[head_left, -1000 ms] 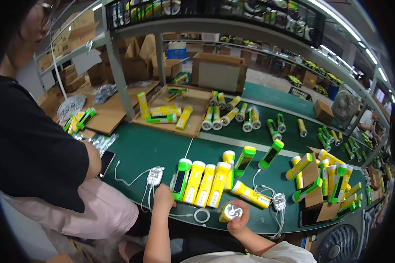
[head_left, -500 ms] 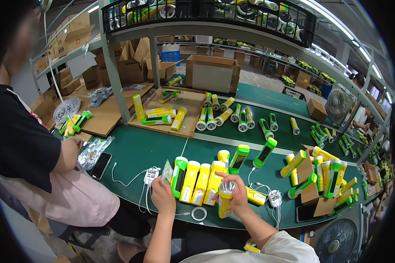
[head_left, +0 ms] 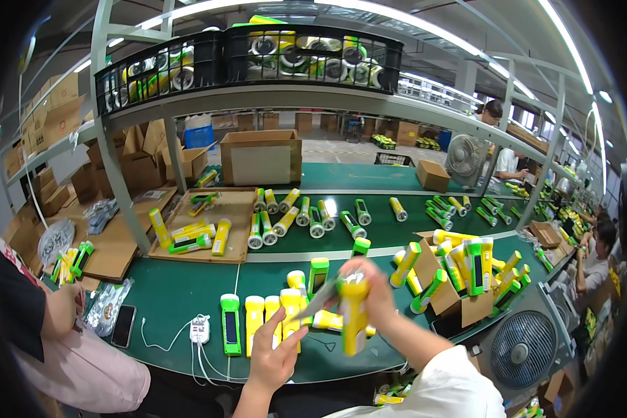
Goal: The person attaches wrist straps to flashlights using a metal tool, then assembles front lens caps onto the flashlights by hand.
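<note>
A yellow flashlight [head_left: 354, 315] is held upright above the green bench [head_left: 167, 299], gripped around its upper part, with its lower end hanging free. Its body is a plain bright yellow cylinder, blurred in the picture, so finer detail cannot be told. A thin clear plastic sleeve [head_left: 320, 298] is seen slanting off its upper left side, glossy and partly see-through. Just behind and below it, a row of like flashlights [head_left: 265, 317] is laid side by side on the bench, yellow ones beside a green one [head_left: 230, 324], all lying flat with their lengths pointing away from the bench's near edge.
</note>
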Demonstrator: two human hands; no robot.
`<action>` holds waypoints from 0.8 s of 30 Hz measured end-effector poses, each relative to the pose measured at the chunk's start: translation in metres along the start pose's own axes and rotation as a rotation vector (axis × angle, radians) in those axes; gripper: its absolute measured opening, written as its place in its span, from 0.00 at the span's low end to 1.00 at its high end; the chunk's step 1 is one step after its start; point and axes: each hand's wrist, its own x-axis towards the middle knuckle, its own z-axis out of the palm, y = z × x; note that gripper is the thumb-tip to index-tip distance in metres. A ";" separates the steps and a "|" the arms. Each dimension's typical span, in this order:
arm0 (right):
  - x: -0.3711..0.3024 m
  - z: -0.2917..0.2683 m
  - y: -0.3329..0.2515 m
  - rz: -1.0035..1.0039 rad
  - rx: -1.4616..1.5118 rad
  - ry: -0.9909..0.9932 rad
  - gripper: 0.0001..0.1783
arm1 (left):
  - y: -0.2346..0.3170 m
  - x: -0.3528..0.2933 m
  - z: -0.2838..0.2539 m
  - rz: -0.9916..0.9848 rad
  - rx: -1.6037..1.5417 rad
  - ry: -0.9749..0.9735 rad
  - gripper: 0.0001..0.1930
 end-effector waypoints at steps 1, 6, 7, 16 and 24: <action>0.014 -0.014 -0.018 -0.031 0.044 0.134 0.28 | -0.004 0.000 0.006 -0.018 -0.040 -0.012 0.20; 0.133 -0.100 -0.156 -0.496 -0.279 0.351 0.24 | -0.070 0.012 0.000 -0.538 -0.567 -0.130 0.19; 0.155 -0.132 -0.190 -0.584 -0.451 0.316 0.23 | -0.080 0.040 0.003 -0.659 -0.851 -0.140 0.27; 0.315 -0.216 -0.310 -0.650 -1.222 1.007 0.38 | -0.256 0.127 0.057 -1.496 -0.989 -0.517 0.22; 0.369 -0.320 -0.270 -0.527 -0.871 0.807 0.35 | -0.272 0.100 0.098 -1.562 -1.097 -0.239 0.23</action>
